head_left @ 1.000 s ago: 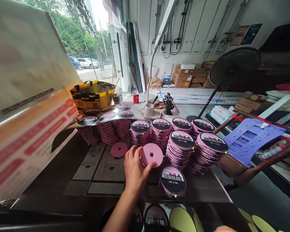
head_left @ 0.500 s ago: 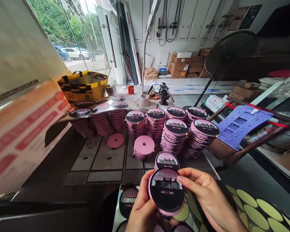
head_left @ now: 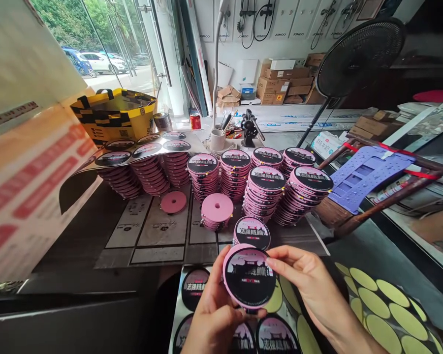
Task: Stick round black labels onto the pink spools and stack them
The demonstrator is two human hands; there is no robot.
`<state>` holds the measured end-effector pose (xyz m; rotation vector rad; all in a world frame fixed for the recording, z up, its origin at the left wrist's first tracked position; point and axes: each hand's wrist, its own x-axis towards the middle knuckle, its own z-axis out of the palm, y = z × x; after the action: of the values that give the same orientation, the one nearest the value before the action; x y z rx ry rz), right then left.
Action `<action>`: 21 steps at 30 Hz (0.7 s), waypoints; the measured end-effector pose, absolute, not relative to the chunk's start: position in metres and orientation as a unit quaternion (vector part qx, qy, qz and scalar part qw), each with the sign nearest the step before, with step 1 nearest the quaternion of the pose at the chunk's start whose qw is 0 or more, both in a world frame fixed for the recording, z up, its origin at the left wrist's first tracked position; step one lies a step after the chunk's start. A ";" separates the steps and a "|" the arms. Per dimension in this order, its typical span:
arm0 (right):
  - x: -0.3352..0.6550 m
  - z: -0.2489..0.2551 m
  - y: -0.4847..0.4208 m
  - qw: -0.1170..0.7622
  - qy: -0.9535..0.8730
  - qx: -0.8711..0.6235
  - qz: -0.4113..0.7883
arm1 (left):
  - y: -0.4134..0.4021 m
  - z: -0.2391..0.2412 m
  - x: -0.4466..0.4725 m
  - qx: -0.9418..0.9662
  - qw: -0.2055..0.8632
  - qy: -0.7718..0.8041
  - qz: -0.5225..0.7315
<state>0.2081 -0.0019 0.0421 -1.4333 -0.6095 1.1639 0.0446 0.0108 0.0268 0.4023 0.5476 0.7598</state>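
My left hand (head_left: 216, 305) is wrapped round the side of a pink foam disc (head_left: 227, 254) with small pins along its rim. On its face lies a round black-and-pink sticker (head_left: 250, 285), set a little off so that pink shows at the upper left. My right hand (head_left: 299, 275) pinches the sticker's right edge between thumb and fingers. Just beyond stands a labelled pink disc (head_left: 251, 233), partly covered by the one I hold. Below my hands is a sheet of round stickers (head_left: 276, 334), with yellow-green backing showing where some circles are gone.
Stacks of labelled pink discs (head_left: 266, 196) stand across the table. Two plain discs, one thick (head_left: 217, 209) and one thin (head_left: 173, 202), lie before them. A used backing sheet (head_left: 376, 309) is at right, a purple stool (head_left: 369, 177) beyond. A yellow bag (head_left: 133, 123) stands back left.
The view has tilted down slightly, so everything sits higher in the picture. Both hands keep their grip; the disc in my left hand is turned a little and its sticker shows more clearly.
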 end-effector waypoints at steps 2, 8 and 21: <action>0.208 0.041 -0.003 0.557 -0.270 -0.608 0.497 | 0.010 0.027 0.046 0.198 0.867 0.271 0.370; 0.208 0.040 -0.007 0.556 -0.286 -0.600 0.499 | 0.008 0.027 0.051 0.200 0.851 0.281 0.396; 0.208 0.035 -0.008 0.564 -0.283 -0.597 0.495 | 0.008 0.026 0.050 0.198 0.852 0.271 0.402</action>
<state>0.2077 -0.0081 0.0354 -1.4055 -0.6667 1.1662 0.0498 0.0081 0.0259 0.4179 0.5712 0.8470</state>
